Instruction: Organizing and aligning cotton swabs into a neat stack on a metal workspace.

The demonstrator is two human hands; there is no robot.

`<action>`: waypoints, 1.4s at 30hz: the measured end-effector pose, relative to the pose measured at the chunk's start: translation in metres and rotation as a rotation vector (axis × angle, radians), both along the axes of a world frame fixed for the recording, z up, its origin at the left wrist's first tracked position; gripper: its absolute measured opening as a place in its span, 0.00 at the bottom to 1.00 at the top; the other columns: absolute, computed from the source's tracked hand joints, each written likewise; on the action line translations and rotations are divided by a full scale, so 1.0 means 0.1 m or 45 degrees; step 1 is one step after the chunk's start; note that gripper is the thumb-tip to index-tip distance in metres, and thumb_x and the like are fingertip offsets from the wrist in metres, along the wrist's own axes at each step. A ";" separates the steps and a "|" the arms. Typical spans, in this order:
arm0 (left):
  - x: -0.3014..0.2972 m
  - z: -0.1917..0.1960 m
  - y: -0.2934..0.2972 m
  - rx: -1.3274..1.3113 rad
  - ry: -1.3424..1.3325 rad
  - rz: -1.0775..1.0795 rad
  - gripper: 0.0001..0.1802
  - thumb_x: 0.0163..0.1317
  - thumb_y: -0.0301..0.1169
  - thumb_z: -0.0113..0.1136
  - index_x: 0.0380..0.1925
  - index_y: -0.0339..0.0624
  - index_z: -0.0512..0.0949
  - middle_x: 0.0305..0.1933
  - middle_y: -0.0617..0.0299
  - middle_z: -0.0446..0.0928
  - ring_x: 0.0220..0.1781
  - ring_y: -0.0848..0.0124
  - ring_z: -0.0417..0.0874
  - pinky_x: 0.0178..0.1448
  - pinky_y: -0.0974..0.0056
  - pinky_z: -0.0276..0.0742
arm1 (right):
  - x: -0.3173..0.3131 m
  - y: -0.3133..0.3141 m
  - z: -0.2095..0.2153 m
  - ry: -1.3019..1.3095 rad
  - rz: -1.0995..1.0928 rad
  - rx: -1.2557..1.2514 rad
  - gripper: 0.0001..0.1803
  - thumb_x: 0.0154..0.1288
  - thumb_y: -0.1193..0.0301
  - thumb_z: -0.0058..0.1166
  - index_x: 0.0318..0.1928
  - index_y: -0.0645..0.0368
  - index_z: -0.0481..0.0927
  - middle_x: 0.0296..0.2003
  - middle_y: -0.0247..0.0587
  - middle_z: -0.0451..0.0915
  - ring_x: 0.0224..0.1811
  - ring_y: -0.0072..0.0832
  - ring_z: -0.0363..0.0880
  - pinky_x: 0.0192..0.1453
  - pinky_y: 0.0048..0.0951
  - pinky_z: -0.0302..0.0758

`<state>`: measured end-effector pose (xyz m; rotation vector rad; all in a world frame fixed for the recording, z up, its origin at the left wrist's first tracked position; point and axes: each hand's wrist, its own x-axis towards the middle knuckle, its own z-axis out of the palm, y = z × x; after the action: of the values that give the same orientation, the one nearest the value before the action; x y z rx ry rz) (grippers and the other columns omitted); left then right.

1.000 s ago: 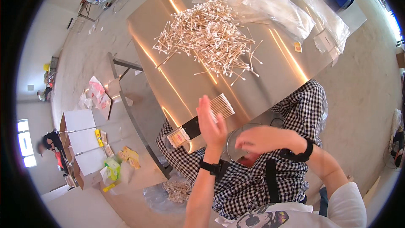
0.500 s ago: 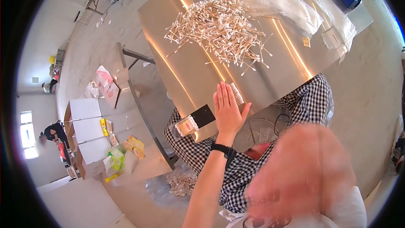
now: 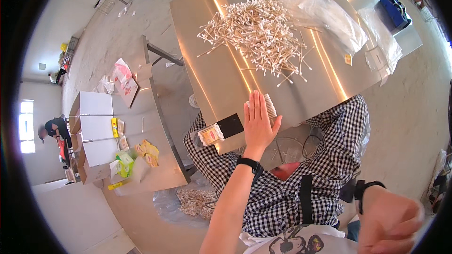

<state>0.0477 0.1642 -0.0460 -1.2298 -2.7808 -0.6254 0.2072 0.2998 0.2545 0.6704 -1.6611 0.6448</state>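
Observation:
My left hand [image 3: 260, 123] lies flat at the near edge of the metal table, palm down, fingers stretched out and thumb spread. Beside and partly under its fingers is a small row of cotton swabs [image 3: 270, 106]. Just left of the hand sits a black rectangular pad [image 3: 231, 126], with a pack of cotton swabs [image 3: 211, 134] with a printed label at its left end. Off the table at the lower right, my right hand [image 3: 393, 221] is raised near my body, its fingers curled and slightly blurred. What it holds, if anything, is hidden.
A large loose pile of cotton swabs [image 3: 266, 33] covers the table's far part, with clear plastic bags [image 3: 325, 14] behind it. On the left, a second table [image 3: 162, 160] bears an open white carton [image 3: 96, 127] and wrappers. A bag of swabs [image 3: 195, 202] lies below.
My right hand has drawn back, down and right, from in front of the camera. My left hand stays by the swab row. The whole view has shifted slightly.

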 end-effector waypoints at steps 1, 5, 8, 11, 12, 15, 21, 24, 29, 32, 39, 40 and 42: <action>0.01 0.02 -0.01 0.052 -0.011 0.000 0.48 0.68 0.52 0.54 0.74 0.27 0.50 0.80 0.40 0.48 0.83 0.49 0.47 0.82 0.45 0.43 | 0.11 -0.04 -0.24 0.100 0.045 0.003 0.21 0.78 0.67 0.47 0.66 0.43 0.62 0.55 0.35 0.78 0.34 0.31 0.81 0.59 0.39 0.74; 0.05 -0.03 -0.03 0.121 0.004 -0.015 0.49 0.66 0.50 0.57 0.75 0.27 0.50 0.80 0.40 0.49 0.83 0.49 0.48 0.82 0.44 0.43 | -0.18 0.17 -1.19 -1.224 -0.066 0.337 0.10 0.60 0.71 0.59 0.43 0.50 0.84 0.37 0.36 0.80 0.38 0.37 0.79 0.43 0.40 0.75; 0.03 0.02 0.02 0.148 0.004 -0.016 0.49 0.65 0.50 0.58 0.75 0.27 0.51 0.80 0.40 0.50 0.83 0.49 0.48 0.82 0.44 0.44 | -0.80 0.13 -2.21 -1.090 -0.209 -0.391 0.19 0.55 0.82 0.59 0.48 0.56 0.84 0.36 0.39 0.79 0.36 0.37 0.80 0.37 0.36 0.77; 0.04 0.03 -0.01 0.100 -0.006 0.015 0.51 0.64 0.51 0.60 0.74 0.27 0.51 0.80 0.39 0.50 0.83 0.50 0.49 0.82 0.44 0.44 | -1.00 0.13 -2.69 -1.179 -0.309 -0.697 0.19 0.55 0.87 0.54 0.45 0.57 0.84 0.37 0.40 0.79 0.37 0.37 0.80 0.37 0.34 0.77; 0.03 0.03 0.02 0.080 0.004 0.023 0.52 0.62 0.50 0.62 0.74 0.27 0.51 0.79 0.39 0.51 0.82 0.49 0.50 0.82 0.44 0.43 | -1.04 0.17 -2.80 -1.178 -0.374 -0.817 0.19 0.55 0.89 0.52 0.43 0.57 0.84 0.37 0.41 0.79 0.37 0.37 0.80 0.37 0.33 0.77; 0.03 0.06 0.07 0.043 0.008 0.010 0.52 0.63 0.53 0.61 0.74 0.27 0.51 0.79 0.39 0.51 0.83 0.50 0.49 0.82 0.45 0.44 | -1.07 0.21 -3.04 -1.099 -0.453 -0.748 0.13 0.53 0.88 0.53 0.36 0.59 0.82 0.36 0.39 0.78 0.38 0.37 0.79 0.40 0.34 0.77; -0.01 0.01 0.06 -0.071 0.003 -0.012 0.53 0.63 0.56 0.59 0.74 0.26 0.51 0.79 0.39 0.51 0.82 0.50 0.50 0.82 0.46 0.46 | -1.09 0.15 -3.08 -1.102 -0.503 -0.651 0.09 0.52 0.87 0.53 0.28 0.59 0.77 0.34 0.36 0.78 0.39 0.39 0.78 0.44 0.38 0.75; -0.02 0.00 0.05 -0.067 -0.010 -0.019 0.54 0.63 0.56 0.59 0.74 0.25 0.51 0.79 0.38 0.51 0.82 0.50 0.49 0.82 0.46 0.45 | -1.08 0.16 -3.08 -1.088 -0.476 -0.568 0.08 0.50 0.86 0.53 0.26 0.58 0.77 0.33 0.35 0.77 0.39 0.37 0.78 0.44 0.37 0.74; -0.01 0.02 0.07 -0.059 -0.021 -0.022 0.53 0.63 0.55 0.59 0.74 0.25 0.50 0.80 0.38 0.50 0.83 0.49 0.49 0.82 0.47 0.45 | -1.04 0.20 -3.07 -1.140 -0.411 -0.489 0.09 0.45 0.85 0.55 0.21 0.56 0.76 0.31 0.32 0.76 0.36 0.34 0.76 0.42 0.35 0.72; -0.01 0.02 0.08 -0.065 -0.045 -0.013 0.53 0.63 0.54 0.59 0.74 0.25 0.50 0.80 0.38 0.49 0.83 0.49 0.48 0.82 0.47 0.45 | -1.05 0.22 -3.06 -1.143 -0.375 -0.441 0.09 0.43 0.84 0.55 0.19 0.55 0.76 0.30 0.30 0.75 0.35 0.33 0.76 0.41 0.35 0.71; -0.01 0.01 0.07 -0.069 -0.035 -0.003 0.53 0.63 0.54 0.60 0.74 0.25 0.50 0.80 0.39 0.49 0.83 0.50 0.48 0.83 0.48 0.44 | -1.05 0.20 -3.05 -1.145 -0.365 -0.399 0.08 0.43 0.83 0.56 0.18 0.55 0.76 0.29 0.30 0.75 0.35 0.31 0.76 0.42 0.34 0.71; -0.01 0.02 0.07 -0.071 -0.034 -0.004 0.53 0.63 0.54 0.60 0.74 0.25 0.50 0.80 0.39 0.49 0.83 0.50 0.48 0.83 0.48 0.44 | -1.05 0.21 -3.05 -1.145 -0.365 -0.401 0.08 0.43 0.83 0.56 0.18 0.55 0.76 0.29 0.30 0.75 0.35 0.31 0.76 0.42 0.34 0.71; -0.01 0.02 0.09 -0.065 -0.034 -0.006 0.53 0.63 0.54 0.59 0.74 0.25 0.50 0.80 0.39 0.49 0.83 0.50 0.48 0.83 0.48 0.44 | -1.05 0.22 -3.06 -1.148 -0.370 -0.369 0.08 0.44 0.82 0.56 0.18 0.54 0.76 0.29 0.30 0.75 0.36 0.31 0.76 0.42 0.33 0.71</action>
<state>0.0464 0.1727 -0.0441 -1.2460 -2.8334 -0.5792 0.1018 0.3218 -0.0512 -0.1250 -2.3521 1.0313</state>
